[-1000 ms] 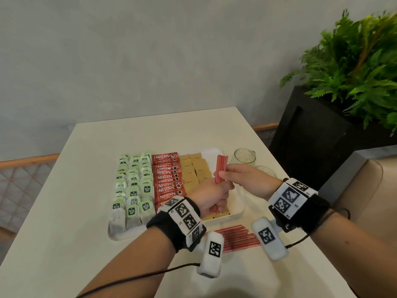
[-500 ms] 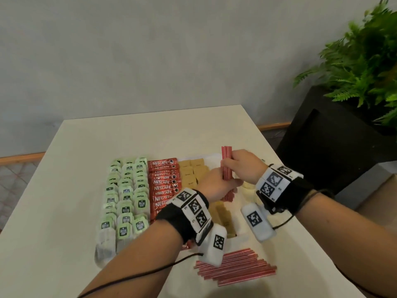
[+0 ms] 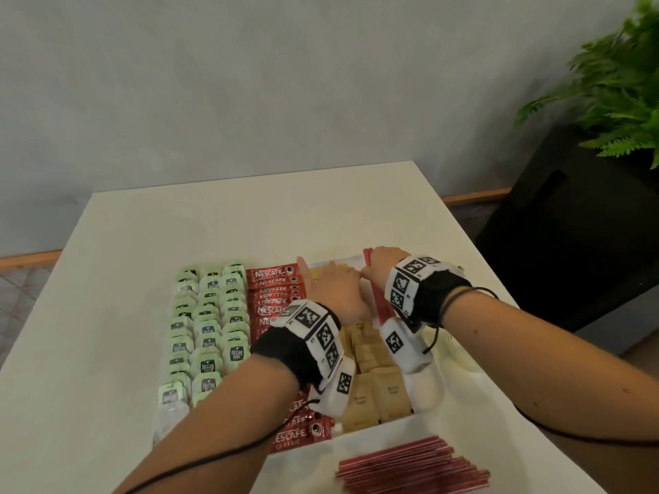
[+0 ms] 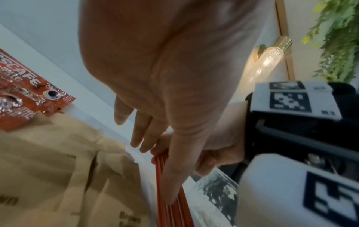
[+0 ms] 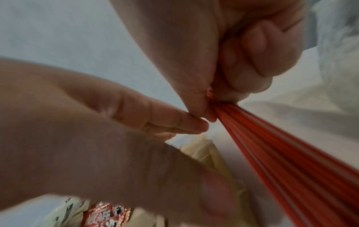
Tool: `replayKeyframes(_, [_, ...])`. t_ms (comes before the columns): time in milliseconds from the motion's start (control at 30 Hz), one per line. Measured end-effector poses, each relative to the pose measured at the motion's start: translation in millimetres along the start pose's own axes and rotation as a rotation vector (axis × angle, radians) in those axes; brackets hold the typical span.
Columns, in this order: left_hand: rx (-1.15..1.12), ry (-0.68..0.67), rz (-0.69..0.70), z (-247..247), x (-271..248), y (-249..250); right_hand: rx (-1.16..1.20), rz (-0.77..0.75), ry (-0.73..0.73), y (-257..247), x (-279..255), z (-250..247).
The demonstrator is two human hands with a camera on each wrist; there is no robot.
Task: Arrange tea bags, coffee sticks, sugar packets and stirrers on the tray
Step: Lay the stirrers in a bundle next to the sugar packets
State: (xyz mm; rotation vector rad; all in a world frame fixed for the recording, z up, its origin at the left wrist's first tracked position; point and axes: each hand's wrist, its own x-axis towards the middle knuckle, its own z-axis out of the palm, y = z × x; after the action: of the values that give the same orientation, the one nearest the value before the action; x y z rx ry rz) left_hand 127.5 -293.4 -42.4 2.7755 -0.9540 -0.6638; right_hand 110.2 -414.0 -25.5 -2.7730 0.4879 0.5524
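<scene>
A white tray point(image 3: 422, 393) holds rows of green tea bags point(image 3: 210, 329), red coffee sticks point(image 3: 272, 283) and brown sugar packets point(image 3: 378, 379). My right hand point(image 3: 383, 260) grips the far end of a bundle of red stirrers point(image 3: 378, 304) lying along the tray's right side. In the right wrist view its fingers point(image 5: 242, 46) curl round the stirrers point(image 5: 281, 145). My left hand point(image 3: 331, 276) lies over the sugar packets with straight fingers. Its thumb point(image 4: 170, 192) presses on the stirrers point(image 4: 174, 215).
More red stirrers point(image 3: 410, 468) lie loose on the white table point(image 3: 107, 351) in front of the tray. A glass jar point(image 3: 460, 351) stands right of the tray, partly behind my right wrist. A black planter point(image 3: 570, 244) with a fern stands beyond the table's right edge.
Both hands carried the bundle toward the tray's far right and laid it down. My left hand let go its grip, and its fingers are now straight. The view has moved closer.
</scene>
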Motion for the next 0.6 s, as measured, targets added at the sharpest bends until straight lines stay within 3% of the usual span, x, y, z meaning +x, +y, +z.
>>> replayKeyframes(167, [0.072, -0.021, 0.07, 8, -4, 2, -0.03, 0.061, 0.008, 2, 9, 10])
replayKeyframes(333, [0.098, -0.048, 0.078, 6, -10, 0, 0.026, 0.247, 0.109, 3, 4, 12])
replayKeyframes(600, [0.154, -0.065, 0.072, 5, -19, -2, -0.056, 0.189, 0.074, 3, -5, 13])
